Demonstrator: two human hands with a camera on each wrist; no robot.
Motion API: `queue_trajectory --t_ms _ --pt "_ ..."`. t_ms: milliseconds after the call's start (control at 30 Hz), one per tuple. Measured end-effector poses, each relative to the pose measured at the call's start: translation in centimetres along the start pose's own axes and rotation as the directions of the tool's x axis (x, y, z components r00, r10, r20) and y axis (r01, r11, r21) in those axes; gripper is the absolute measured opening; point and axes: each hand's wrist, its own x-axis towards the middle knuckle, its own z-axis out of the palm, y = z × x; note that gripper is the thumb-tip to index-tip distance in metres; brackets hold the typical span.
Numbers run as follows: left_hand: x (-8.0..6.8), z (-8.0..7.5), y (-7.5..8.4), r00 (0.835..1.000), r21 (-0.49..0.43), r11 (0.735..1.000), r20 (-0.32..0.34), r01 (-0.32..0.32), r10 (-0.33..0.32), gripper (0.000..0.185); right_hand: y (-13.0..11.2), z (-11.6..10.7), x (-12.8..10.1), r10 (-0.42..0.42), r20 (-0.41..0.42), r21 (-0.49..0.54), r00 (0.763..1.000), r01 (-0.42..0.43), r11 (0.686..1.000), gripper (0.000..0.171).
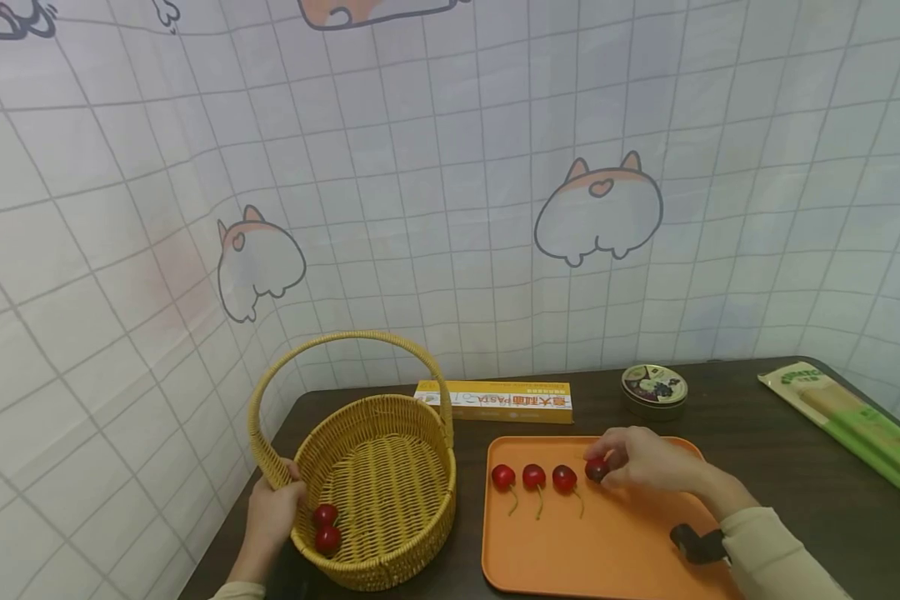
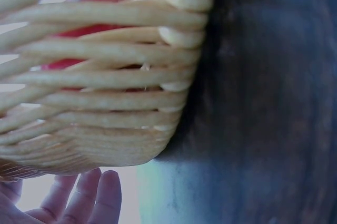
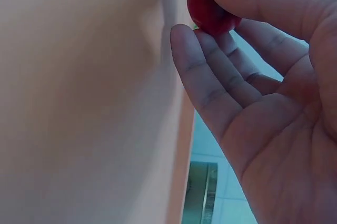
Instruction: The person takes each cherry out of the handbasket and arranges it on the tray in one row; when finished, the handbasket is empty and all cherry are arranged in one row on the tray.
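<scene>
My left hand (image 1: 272,510) grips the yellow woven basket (image 1: 375,575) where its handle meets the left rim. Two dark red cherries (image 1: 327,540) lie inside, against the basket's left wall; red shows through the weave in the left wrist view. To the right is an orange tray (image 1: 570,558), with three stemmed cherries (image 1: 534,477) in a row across its upper left part. Over the tray, at the right end of that row, my right hand (image 1: 645,460) pinches another cherry (image 3: 210,5) between thumb and fingers. Its stem is hidden.
Behind the basket and tray lies a yellow pasta box (image 1: 510,402). A round tin (image 1: 654,392) stands behind the tray. Along the right edge of the dark wooden table (image 1: 727,417) lies a green packet (image 1: 847,417). A grid-patterned curtain (image 1: 435,250) hangs behind and at the left.
</scene>
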Motion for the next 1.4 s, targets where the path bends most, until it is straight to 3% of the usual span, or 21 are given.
queue_trajectory --t_ms 300,500,933,1133,1300,1400 --pt "-0.1 0.1 0.1 1.0 -0.005 1.0 -0.007 -0.005 0.005 0.024 0.2 0.6 0.1 0.057 0.013 0.034 0.998 -0.057 0.998 0.037" --pt "-0.1 0.0 0.1 1.0 0.005 1.0 -0.003 -0.008 0.008 0.025 0.2 0.8 0.2 0.042 0.036 0.078 0.998 -0.045 0.996 0.037" --pt "0.0 0.2 -0.1 1.0 -0.026 1.0 0.003 -0.011 0.011 0.026 0.5 0.4 0.1 0.038 0.031 0.01 0.999 -0.038 0.999 0.049" --pt "-0.2 0.4 -0.4 1.0 -0.044 0.999 0.0 -0.014 0.014 0.026 0.1 -0.2 0.0 0.03 -0.051 -0.053 0.998 -0.033 0.998 0.046" --pt "-0.3 0.3 -0.3 1.0 -0.063 0.998 -0.015 -0.026 0.025 0.024 -1.3 -0.4 0.1 0.032 -0.197 -0.132 0.98 -0.059 0.99 0.041" --pt "-0.3 0.3 -0.3 0.999 -0.066 0.997 -0.015 -0.03 0.029 0.023 -2.7 -0.1 0.4 0.01 -0.239 -0.151 0.971 -0.047 0.987 0.04"
